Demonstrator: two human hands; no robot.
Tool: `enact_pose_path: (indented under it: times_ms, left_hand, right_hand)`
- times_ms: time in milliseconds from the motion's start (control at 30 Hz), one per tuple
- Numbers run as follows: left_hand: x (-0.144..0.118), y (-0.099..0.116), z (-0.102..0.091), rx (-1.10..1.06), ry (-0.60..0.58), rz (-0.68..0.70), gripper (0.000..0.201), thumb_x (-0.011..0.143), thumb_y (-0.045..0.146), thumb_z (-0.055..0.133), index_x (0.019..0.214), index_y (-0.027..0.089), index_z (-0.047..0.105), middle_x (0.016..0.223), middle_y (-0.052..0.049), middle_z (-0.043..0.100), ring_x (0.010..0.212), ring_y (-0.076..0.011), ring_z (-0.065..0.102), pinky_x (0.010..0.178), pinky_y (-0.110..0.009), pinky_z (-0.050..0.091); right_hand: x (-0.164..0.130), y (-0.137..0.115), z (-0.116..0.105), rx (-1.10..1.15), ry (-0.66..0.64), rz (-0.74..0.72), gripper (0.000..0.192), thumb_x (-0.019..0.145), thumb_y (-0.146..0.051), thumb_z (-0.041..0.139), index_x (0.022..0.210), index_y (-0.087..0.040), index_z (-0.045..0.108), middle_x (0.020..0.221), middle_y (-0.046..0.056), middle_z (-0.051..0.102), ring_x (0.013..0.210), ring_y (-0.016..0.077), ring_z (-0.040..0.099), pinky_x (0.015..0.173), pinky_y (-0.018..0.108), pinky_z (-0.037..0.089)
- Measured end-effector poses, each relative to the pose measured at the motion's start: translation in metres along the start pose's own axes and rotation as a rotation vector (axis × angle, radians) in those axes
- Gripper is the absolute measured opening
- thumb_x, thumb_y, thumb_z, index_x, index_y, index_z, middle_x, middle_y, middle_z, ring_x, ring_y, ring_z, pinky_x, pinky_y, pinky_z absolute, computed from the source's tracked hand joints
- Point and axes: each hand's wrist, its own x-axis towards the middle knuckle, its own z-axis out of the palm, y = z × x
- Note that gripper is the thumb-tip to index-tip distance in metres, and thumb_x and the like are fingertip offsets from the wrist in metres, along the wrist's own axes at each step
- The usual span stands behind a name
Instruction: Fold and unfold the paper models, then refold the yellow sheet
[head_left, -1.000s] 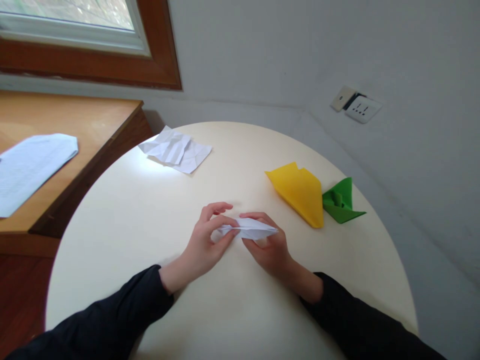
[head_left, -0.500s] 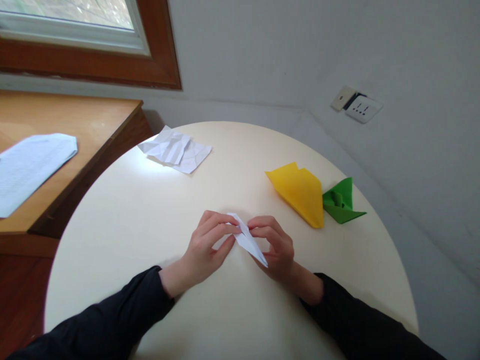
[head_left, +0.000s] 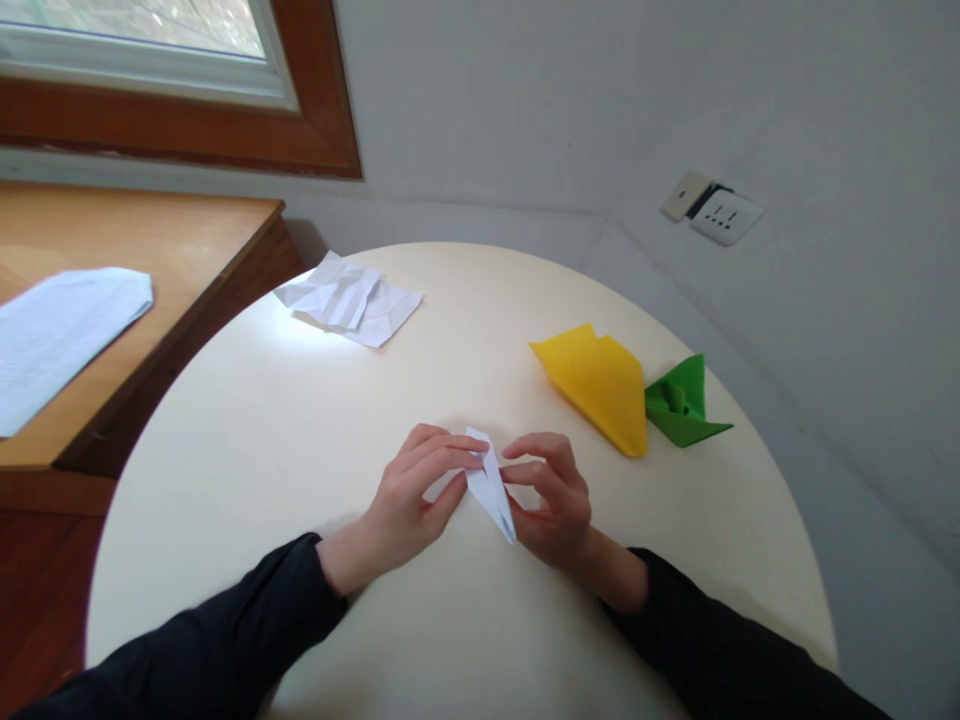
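A small folded white paper point(head_left: 490, 485), narrow and pointed at both ends, is pinched between both of my hands above the round cream table point(head_left: 300, 430). My left hand point(head_left: 409, 500) grips its left side with fingertips on the upper edge. My right hand point(head_left: 551, 495) holds its right side, fingers curled over it. The paper stands nearly on end, its far tip pointing away from me and its near tip toward me.
A yellow folded paper point(head_left: 596, 385) and a green folded paper point(head_left: 682, 405) lie at the table's right. A crumpled white sheet point(head_left: 349, 300) lies at the far left. A wooden desk point(head_left: 150, 250) with a printed sheet point(head_left: 60, 335) stands left. A wall socket point(head_left: 712, 210) is behind.
The white paper has been turned in my hands from lying crosswise to pointing away from me. Both hands stayed in the same spot on the table.
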Motion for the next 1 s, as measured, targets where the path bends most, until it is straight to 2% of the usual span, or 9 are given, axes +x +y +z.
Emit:
enact_pose_path:
  times_ms: [367,533,633,733,867,1000]
  left_hand:
    - [-0.0010,-0.0006,0.0010,-0.031,0.028,0.014,0.021,0.079,0.005,0.056,0.093,0.020,0.057,0.094,-0.008,0.069,0.083,-0.0168,0.062,0.072,-0.031,0.049]
    - [-0.0017,0.0003,0.0008,-0.062,0.012,-0.024,0.021,0.079,0.005,0.055,0.093,0.020,0.056,0.093,-0.008,0.069,0.083,-0.0175,0.062,0.070,-0.032,0.049]
    - [-0.0007,0.0014,0.0002,-0.092,0.001,-0.049,0.022,0.079,0.004,0.054,0.093,0.020,0.057,0.090,-0.008,0.069,0.082,-0.0171,0.060,0.070,-0.030,0.050]
    - [0.0010,0.0028,-0.0002,-0.104,0.007,-0.064,0.021,0.078,0.004,0.053,0.091,0.020,0.057,0.084,-0.006,0.067,0.079,-0.0164,0.059,0.069,-0.029,0.049]
    - [-0.0014,0.0031,0.0024,-0.100,0.022,-0.109,0.020,0.078,0.004,0.053,0.091,0.020,0.057,0.080,-0.004,0.064,0.076,-0.0149,0.059,0.067,-0.027,0.049]
    - [-0.0084,0.0007,0.0081,-0.127,0.180,-0.222,0.022,0.078,0.008,0.057,0.095,0.021,0.051,0.079,-0.001,0.059,0.074,-0.0126,0.060,0.069,-0.025,0.050]
  right_hand:
    - [0.0037,0.0000,-0.0002,0.033,-0.026,-0.026,0.020,0.075,-0.006,0.060,0.085,-0.022,0.054,0.079,0.002,0.067,0.074,0.0163,0.064,0.068,0.034,0.044]
    - [0.0040,-0.0021,-0.0007,-0.054,-0.018,-0.008,0.020,0.074,-0.006,0.060,0.082,-0.024,0.054,0.073,-0.003,0.069,0.083,0.0199,0.067,0.084,0.041,0.036]
    - [0.0031,-0.0013,0.0006,0.051,-0.030,0.001,0.025,0.072,-0.003,0.059,0.085,-0.024,0.054,0.076,-0.002,0.069,0.086,0.0216,0.068,0.090,0.044,0.037]
    - [0.0026,0.0006,0.0021,0.192,-0.042,0.009,0.029,0.072,-0.001,0.058,0.090,-0.023,0.056,0.082,0.002,0.069,0.083,0.0205,0.068,0.079,0.040,0.048]
    - [0.0013,0.0012,0.0035,0.251,-0.032,0.045,0.032,0.071,0.000,0.059,0.092,-0.023,0.057,0.081,0.004,0.066,0.079,0.0194,0.065,0.070,0.037,0.051]
    - [-0.0027,-0.0007,0.0060,0.317,-0.007,0.143,0.034,0.071,0.002,0.060,0.095,-0.023,0.058,0.084,0.005,0.065,0.080,0.0182,0.063,0.067,0.034,0.053]
